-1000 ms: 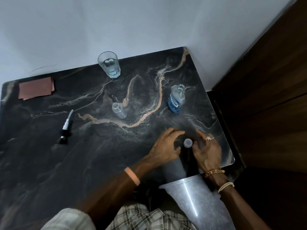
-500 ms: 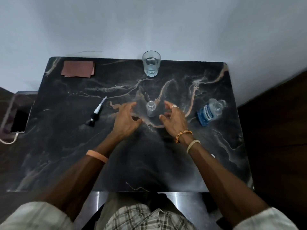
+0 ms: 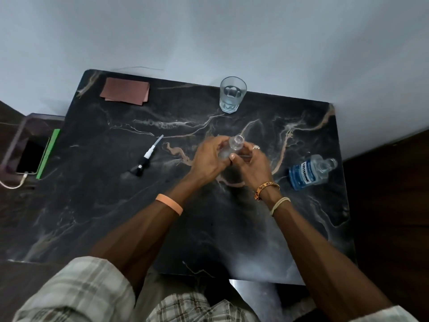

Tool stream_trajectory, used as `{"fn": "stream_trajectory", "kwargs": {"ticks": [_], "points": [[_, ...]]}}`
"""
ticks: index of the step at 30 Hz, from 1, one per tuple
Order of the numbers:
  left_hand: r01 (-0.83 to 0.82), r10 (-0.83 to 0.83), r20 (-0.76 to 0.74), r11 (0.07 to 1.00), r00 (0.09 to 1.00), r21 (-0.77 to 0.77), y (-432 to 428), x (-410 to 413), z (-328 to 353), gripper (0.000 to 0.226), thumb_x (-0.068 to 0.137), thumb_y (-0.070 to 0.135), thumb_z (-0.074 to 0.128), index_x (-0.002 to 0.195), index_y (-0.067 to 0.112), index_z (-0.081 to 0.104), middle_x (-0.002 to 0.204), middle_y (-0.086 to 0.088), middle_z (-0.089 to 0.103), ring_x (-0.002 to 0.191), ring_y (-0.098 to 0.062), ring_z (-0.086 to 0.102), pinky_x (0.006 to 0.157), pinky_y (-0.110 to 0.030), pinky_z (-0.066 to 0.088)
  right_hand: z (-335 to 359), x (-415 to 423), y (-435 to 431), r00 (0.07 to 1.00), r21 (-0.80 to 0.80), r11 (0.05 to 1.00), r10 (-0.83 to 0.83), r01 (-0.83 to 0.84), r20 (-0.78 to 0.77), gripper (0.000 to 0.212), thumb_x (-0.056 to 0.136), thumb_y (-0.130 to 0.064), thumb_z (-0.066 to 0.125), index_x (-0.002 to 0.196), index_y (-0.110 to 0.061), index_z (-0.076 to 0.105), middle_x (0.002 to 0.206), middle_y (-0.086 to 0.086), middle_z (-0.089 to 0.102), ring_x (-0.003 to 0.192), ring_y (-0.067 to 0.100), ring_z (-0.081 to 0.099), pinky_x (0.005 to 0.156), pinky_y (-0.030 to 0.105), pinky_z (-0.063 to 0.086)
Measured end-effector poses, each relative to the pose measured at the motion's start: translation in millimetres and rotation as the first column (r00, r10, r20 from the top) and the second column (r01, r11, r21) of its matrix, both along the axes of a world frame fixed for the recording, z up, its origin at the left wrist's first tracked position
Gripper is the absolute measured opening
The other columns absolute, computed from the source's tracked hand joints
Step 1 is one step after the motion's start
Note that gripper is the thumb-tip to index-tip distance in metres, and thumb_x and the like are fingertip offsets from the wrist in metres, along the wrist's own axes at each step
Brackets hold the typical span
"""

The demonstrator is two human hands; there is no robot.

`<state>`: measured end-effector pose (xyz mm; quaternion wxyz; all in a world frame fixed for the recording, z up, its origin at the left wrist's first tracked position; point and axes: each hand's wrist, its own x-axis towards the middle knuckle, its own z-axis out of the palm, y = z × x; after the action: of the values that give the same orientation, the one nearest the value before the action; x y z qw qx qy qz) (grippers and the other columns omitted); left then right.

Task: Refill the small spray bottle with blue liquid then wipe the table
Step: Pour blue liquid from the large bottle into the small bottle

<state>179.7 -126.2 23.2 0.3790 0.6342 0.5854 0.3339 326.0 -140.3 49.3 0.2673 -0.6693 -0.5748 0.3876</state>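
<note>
The small clear spray bottle point(image 3: 235, 145) has no cap and is held between both hands over the middle of the black marble table point(image 3: 116, 205). My left hand point(image 3: 209, 156) wraps its body from the left. My right hand point(image 3: 249, 162) grips it from the right, thumb on the glass. Its spray head point(image 3: 146, 158), white and black with a tube, lies on the table to the left. The blue liquid bottle point(image 3: 307, 171), uncapped and labelled, stands at the right, low on liquid.
A drinking glass point(image 3: 232, 94) with water stands at the table's back edge. A folded brown cloth point(image 3: 125, 90) lies at the back left corner. A phone point(image 3: 32, 154) on a cable lies on a lower surface left of the table.
Both hands came from the table's front right edge to the middle. They have closed on the small spray bottle and lifted it off the table.
</note>
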Motion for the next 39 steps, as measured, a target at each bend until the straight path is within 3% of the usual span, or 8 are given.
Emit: {"fn": "stream_trajectory", "kwargs": {"ticks": [7,15,18,22,25,29,33,39], "points": [[-0.035,0.02,0.118,0.991,0.993,0.128,22,17,60,0.046,0.076,0.029,0.082,0.116,0.035,0.061,0.096,0.025,0.065,0.093,0.013,0.062,0.079,-0.007,0.05,62,15,23,0.998,0.189,0.982,-0.003,-0.009,0.062,0.04,0.085,-0.035,0.07,0.124,-0.026,0.062,0.105,-0.004,0.072,0.09,0.006,0.068,0.083,0.034,0.058],[-0.02,0.006,0.106,0.99,0.994,0.138,26,31,76,0.057,0.077,0.027,0.083,0.129,0.019,0.06,0.115,0.006,0.07,0.097,-0.001,0.065,0.082,-0.012,0.053,85,31,17,0.995,0.165,0.986,-0.009,-0.009,0.103,0.066,0.083,-0.047,0.07,0.141,-0.023,0.047,0.126,0.0,0.065,0.106,0.012,0.065,0.091,0.037,0.054],[-0.047,0.031,0.135,0.992,0.99,0.119,22,32,75,0.059,0.073,0.03,0.087,0.126,0.024,0.061,0.111,0.008,0.07,0.095,0.0,0.065,0.082,-0.015,0.054,89,50,-1,0.981,0.268,0.945,-0.194,0.188,-0.004,0.088,0.074,-0.064,0.07,0.146,-0.025,0.038,0.134,-0.002,0.058,0.108,0.006,0.061,0.087,0.029,0.054],[-0.06,0.039,0.165,0.991,0.985,0.123,21,28,75,0.063,0.07,0.026,0.089,0.125,0.025,0.06,0.112,0.01,0.069,0.097,0.002,0.065,0.083,-0.015,0.054,80,102,-30,0.823,0.439,0.701,-0.523,0.562,-0.22,0.093,0.068,-0.068,0.075,0.144,-0.03,0.038,0.133,-0.01,0.053,0.115,0.0,0.055,0.094,0.029,0.052],[-0.081,0.061,0.17,0.99,0.984,0.117,22,27,74,0.063,0.069,0.028,0.089,0.125,0.029,0.059,0.112,0.012,0.067,0.097,0.004,0.064,0.082,-0.013,0.054,58,137,-53,0.724,0.349,0.642,-0.66,0.683,-0.202,0.113,0.059,-0.074,0.076,0.149,-0.027,0.026,0.146,-0.003,0.041,0.126,0.008,0.046,0.103,0.034,0.047],[-0.082,0.066,0.151,0.991,0.986,0.106,21,27,71,0.064,0.068,0.028,0.089,0.125,0.026,0.058,0.119,0.006,0.067,0.096,0.004,0.063,0.078,-0.009,0.052,20,152,-72,0.774,0.153,0.758,-0.62,0.634,-0.131,0.128,0.049,-0.07,0.083,0.151,-0.025,0.021,0.154,0.0,0.032,0.134,0.012,0.039,0.108,0.034,0.039],[-0.093,0.08,0.143,0.992,0.986,0.084,16,30,72,0.064,0.068,0.027,0.09,0.123,0.03,0.057,0.117,0.008,0.067,0.096,0.002,0.064,0.079,-0.012,0.053,-11,143,-68,0.827,0.077,0.824,-0.555,0.562,-0.092,0.11,0.052,-0.055,0.089,0.144,-0.024,0.039,0.144,-0.003,0.048,0.125,0.013,0.051,0.104,0.035,0.046],[-0.098,0.089,0.13,0.993,0.988,0.066,10,29,79,0.062,0.067,0.027,0.09,0.12,0.035,0.057,0.11,0.014,0.066,0.094,0.005,0.063,0.075,-0.007,0.051,-27,128,-50,0.767,0.139,0.754,-0.631,0.642,-0.118,0.062,0.07,-0.033,0.085,0.126,-0.023,0.059,0.113,-0.005,0.066,0.101,0.012,0.065,0.091,0.036,0.055]]}}
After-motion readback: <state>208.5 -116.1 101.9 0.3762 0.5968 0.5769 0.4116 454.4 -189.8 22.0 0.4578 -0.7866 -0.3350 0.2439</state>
